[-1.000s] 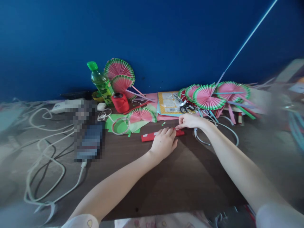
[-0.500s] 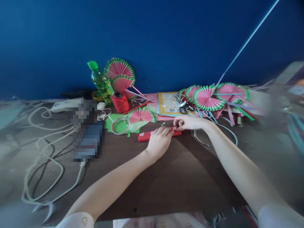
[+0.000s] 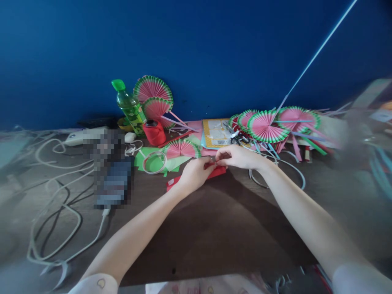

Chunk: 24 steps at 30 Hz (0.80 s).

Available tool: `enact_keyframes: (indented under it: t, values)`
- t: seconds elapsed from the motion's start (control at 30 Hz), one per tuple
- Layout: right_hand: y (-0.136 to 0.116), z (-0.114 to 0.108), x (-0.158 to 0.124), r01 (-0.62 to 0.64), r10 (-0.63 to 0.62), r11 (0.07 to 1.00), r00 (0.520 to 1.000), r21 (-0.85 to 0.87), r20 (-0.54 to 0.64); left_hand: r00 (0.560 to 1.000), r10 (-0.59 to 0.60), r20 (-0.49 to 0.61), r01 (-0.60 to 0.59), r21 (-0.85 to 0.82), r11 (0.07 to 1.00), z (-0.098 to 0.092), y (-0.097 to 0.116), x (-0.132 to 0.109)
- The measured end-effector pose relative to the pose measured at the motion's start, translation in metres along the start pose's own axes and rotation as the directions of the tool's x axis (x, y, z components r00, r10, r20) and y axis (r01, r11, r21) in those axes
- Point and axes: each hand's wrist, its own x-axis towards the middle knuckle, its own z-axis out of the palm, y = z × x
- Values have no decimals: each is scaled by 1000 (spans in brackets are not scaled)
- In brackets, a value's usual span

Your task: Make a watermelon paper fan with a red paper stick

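Observation:
A flat red paper strip [image 3: 219, 172], long and narrow, lies on the dark table with small pale pieces on it. My left hand [image 3: 197, 171] is closed over its middle, covering much of it. Thumb and fingers of my right hand [image 3: 237, 157] pinch at the upper edge of the strip, against the left fingertips. Exactly what sits between those fingertips is too small to make out. Just left of the strip are a roll of clear tape [image 3: 154, 162] and green paper [image 3: 141, 158]. A folded pink-and-green paper fan [image 3: 181, 148] lies behind my left hand.
Behind are a green bottle [image 3: 130, 108], a red spool [image 3: 154, 133], scissors [image 3: 239, 139] and a yellow envelope [image 3: 211, 130]. Several watermelon-coloured fans [image 3: 268, 125] pile up at right. A blurred phone [image 3: 114, 183] and white cables [image 3: 80, 222] occupy the left. A blue wall [image 3: 196, 53] rises behind.
The red strip has tilted, its left end shifting nearer to me and leftward. My left hand has moved left; both hands' fingertips now meet at the strip's upper edge.

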Motion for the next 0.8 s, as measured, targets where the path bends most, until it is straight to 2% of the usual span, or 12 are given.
enact_keyframes:
  t: [0.1, 0.17, 0.27, 0.4, 0.53, 0.67, 0.8]
  values:
    - [-5, 3, -2, 28, -28, 1000, 999, 0, -32, 1000, -7, 16, 9, -117, 993, -6, -1, 1]
    - [-10, 4, -4, 48, -51, 999, 992, -22, -115, 999, -42, 9, 42, -146, 988, -9, -1, 1]
    - [-19, 6, -7, 99, -125, 990, 951, -102, -282, 994, -110, -24, 106, -142, 984, -13, -2, 2]
    - [-26, 13, -8, 184, -238, 965, 913, -188, -330, 992, -112, -51, 101, -184, 978, -15, -6, 4]
    - [-27, 25, -5, 128, -247, 947, 877, -296, -411, 991, -115, -73, 97, -215, 972, -17, -8, 6]
    - [-32, 34, -5, 44, -235, 922, 852, -384, -468, 992, -124, -37, 110, -260, 959, -22, -4, 5]
    - [-35, 36, -7, 54, -256, 915, 843, -400, -473, 995, -89, -44, 76, -251, 965, -26, 1, 3]
